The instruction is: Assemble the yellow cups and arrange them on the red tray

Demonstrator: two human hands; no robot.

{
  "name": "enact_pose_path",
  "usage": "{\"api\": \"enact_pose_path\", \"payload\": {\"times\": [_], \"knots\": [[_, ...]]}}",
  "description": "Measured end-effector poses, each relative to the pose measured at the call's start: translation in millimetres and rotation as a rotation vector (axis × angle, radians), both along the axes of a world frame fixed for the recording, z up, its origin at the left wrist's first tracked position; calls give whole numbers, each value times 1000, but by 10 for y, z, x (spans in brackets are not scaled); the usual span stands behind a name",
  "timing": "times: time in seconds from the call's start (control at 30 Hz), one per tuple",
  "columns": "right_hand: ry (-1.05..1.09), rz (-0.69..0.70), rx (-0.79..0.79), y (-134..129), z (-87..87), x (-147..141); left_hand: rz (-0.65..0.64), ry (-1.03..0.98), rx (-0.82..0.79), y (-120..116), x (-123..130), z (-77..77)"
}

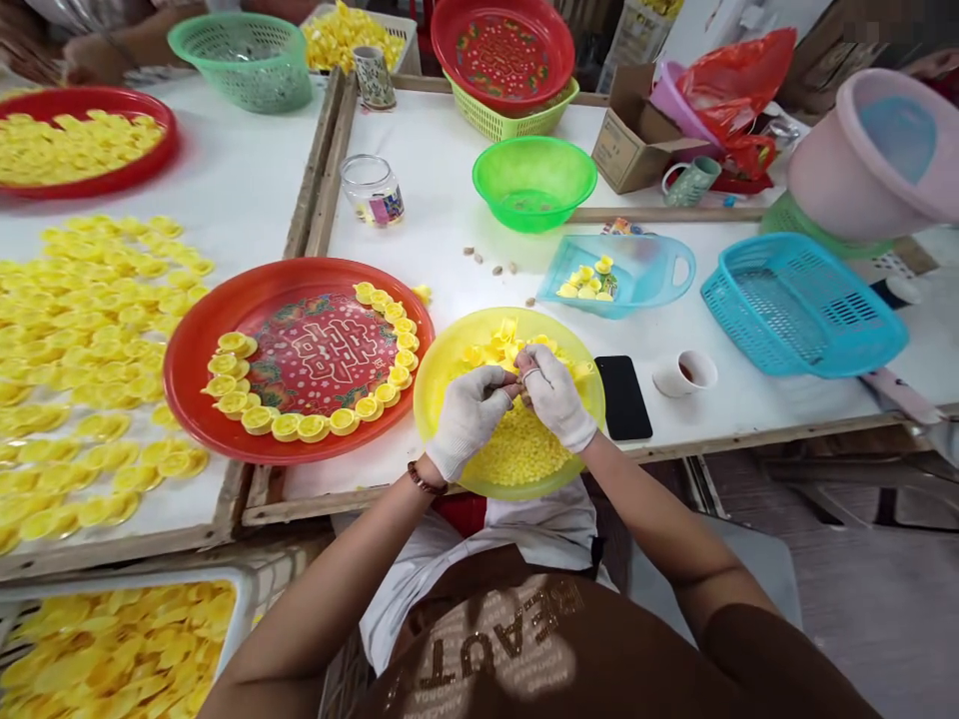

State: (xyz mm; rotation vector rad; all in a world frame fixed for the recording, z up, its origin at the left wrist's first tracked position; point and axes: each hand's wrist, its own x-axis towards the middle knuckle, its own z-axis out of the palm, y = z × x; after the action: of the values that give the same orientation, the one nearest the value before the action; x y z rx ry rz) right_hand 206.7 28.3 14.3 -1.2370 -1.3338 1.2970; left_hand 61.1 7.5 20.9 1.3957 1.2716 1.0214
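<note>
Both my hands meet above a yellow basin [431,399] of small yellow pieces [524,446], with larger yellow cup-shaped pieces [494,345] toward its far side. My left hand [474,411], in a white glove with bare fingertips, is closed in a pinch. My right hand [552,395], gloved the same way, pinches close against it. Whatever lies between the fingertips is too small and covered to name. Left of the basin, a red tray [196,345] with a printed pattern carries a curved row of round yellow pieces [300,428] along its rim.
Many yellow pieces [90,369] spread over the left table. A black phone [627,397] and a paper cup [685,373] sit at right, near a blue basket [805,310] and a blue scoop [636,280]. Behind are a green basin [534,185] and a glass jar [373,190].
</note>
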Motion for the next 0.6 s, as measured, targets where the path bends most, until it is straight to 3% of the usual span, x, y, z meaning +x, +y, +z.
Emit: {"api": "enact_pose_path", "payload": {"times": [0.17, 0.27, 0.4, 0.5, 0.6], "knots": [[-135, 68, 91, -17, 13, 14, -9, 83, 64, -4, -45, 34], [-36, 89, 0, -13, 58, -19, -10, 168, 150, -32, -36, 35], [107, 83, -118, -38, 132, -36, -18, -2, 11, -72, -143, 33], [37, 32, -58, -116, 120, 48, 110, 84, 49, 18, -587, 110], [-142, -11, 113, -204, -6, 210, 301, 515, 199, 226, -1400, 292]]}}
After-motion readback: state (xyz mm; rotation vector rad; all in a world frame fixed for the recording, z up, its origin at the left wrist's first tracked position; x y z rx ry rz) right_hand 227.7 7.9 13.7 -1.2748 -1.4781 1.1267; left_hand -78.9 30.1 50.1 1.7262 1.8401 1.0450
